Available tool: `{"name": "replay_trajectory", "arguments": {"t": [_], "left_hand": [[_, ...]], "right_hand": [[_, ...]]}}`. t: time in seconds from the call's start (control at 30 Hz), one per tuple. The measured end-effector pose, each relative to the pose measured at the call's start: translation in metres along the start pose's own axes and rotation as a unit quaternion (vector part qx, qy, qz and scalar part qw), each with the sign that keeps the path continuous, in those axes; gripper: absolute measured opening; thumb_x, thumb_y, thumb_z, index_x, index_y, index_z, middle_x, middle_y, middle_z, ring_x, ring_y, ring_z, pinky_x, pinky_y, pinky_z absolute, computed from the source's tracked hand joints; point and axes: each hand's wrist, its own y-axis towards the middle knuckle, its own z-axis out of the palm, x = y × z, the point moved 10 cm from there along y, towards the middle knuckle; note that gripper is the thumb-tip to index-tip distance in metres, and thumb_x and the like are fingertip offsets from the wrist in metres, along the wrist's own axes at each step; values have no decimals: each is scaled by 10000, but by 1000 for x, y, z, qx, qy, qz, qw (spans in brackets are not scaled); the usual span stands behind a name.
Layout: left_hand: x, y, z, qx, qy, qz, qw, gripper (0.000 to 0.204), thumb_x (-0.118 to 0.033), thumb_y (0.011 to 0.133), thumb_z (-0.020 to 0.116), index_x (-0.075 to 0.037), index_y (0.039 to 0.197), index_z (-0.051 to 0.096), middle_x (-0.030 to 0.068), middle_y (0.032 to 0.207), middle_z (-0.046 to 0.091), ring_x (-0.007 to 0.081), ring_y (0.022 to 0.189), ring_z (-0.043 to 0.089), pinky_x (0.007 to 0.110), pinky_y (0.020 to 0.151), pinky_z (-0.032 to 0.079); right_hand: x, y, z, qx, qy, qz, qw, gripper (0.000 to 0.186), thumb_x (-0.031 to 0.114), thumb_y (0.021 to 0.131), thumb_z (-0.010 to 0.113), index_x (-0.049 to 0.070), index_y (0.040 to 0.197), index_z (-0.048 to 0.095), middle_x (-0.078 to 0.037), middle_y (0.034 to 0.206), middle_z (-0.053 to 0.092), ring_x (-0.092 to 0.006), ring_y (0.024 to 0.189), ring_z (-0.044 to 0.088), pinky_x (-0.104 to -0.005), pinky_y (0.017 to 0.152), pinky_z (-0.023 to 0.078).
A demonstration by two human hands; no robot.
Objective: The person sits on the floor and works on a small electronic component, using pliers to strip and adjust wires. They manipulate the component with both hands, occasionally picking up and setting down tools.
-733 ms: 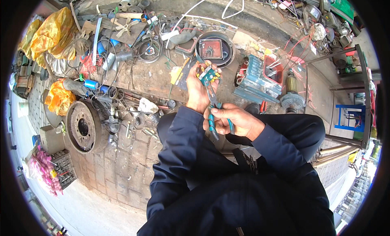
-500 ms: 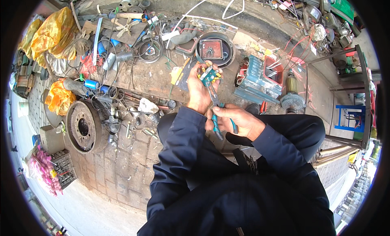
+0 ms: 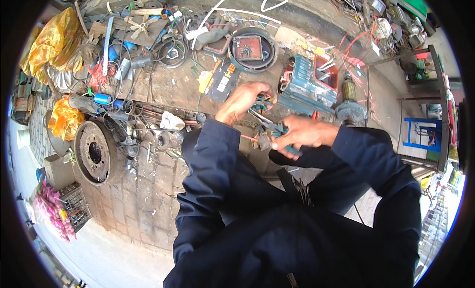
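My left hand [image 3: 241, 102] is closed, thumb and fingers curled round a small green part [image 3: 264, 103] with yellow bits along its edge. The hand covers much of that part. In my right hand [image 3: 311, 131] is a pair of long-nose pliers [image 3: 271, 125] with teal handles. The jaws point up and left, close to the green part; whether they grip it I cannot tell. A teal motor housing [image 3: 304, 82] lies beyond my right hand, and a dark printed card [image 3: 220, 80] lies beyond my left.
A round dark housing [image 3: 237, 61] holds a red square frame [image 3: 247, 48]. A motor armature [image 3: 349, 92] stands right of the teal housing. A rusty wheel rim [image 3: 97, 153], yellow bags [image 3: 54, 43] and tangled wires are on the left. A metal frame [image 3: 435, 80] is at right.
My left hand has turned over, so its back now shows and the green part is more hidden. My right hand has shifted right with the pliers, which now lie at a flatter slant.
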Motion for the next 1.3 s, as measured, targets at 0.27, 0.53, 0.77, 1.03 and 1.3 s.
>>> {"name": "replay_trajectory", "arguments": {"t": [0.27,0.53,0.77,1.03,1.3], "left_hand": [[50,27,21,-17,630,51,775,301,-242,942,514,-37,947,735,226,1023,718,442,913,666,494,870,535],[4,13,-34,-174,-265,35,948,197,-210,962,497,-57,897,603,122,882,670,294,761,636,419,713,531],[-8,14,-31,-91,-475,83,871,291,-290,981,438,-45,946,590,143,861,623,300,795,600,441,729,528],[-14,10,-29,-97,-457,115,877,319,-330,1016,443,-49,966,588,140,865,642,316,783,636,405,701,541],[-25,6,-29,-91,-431,143,886,314,-311,1001,459,-31,941,589,145,849,637,317,760,634,399,696,543]], "right_hand": [[46,-23,-32,-172,-612,-118,763,142,107,803,642,-27,846,663,-230,771,675,-411,755,685,-485,684,545],[25,-22,-44,-101,-107,-42,988,351,314,1009,629,-24,1100,664,-164,1014,741,-208,924,709,-351,761,553],[27,7,28,51,276,-186,942,346,347,1048,582,23,1142,663,-142,1025,733,-99,727,592,-230,611,451],[40,26,48,82,389,-189,898,318,298,1075,529,13,1193,601,-222,1092,706,-124,633,605,-223,494,419],[42,27,53,110,397,-182,893,334,313,1069,529,11,1196,594,-234,1078,703,-156,635,604,-224,506,415]]}}
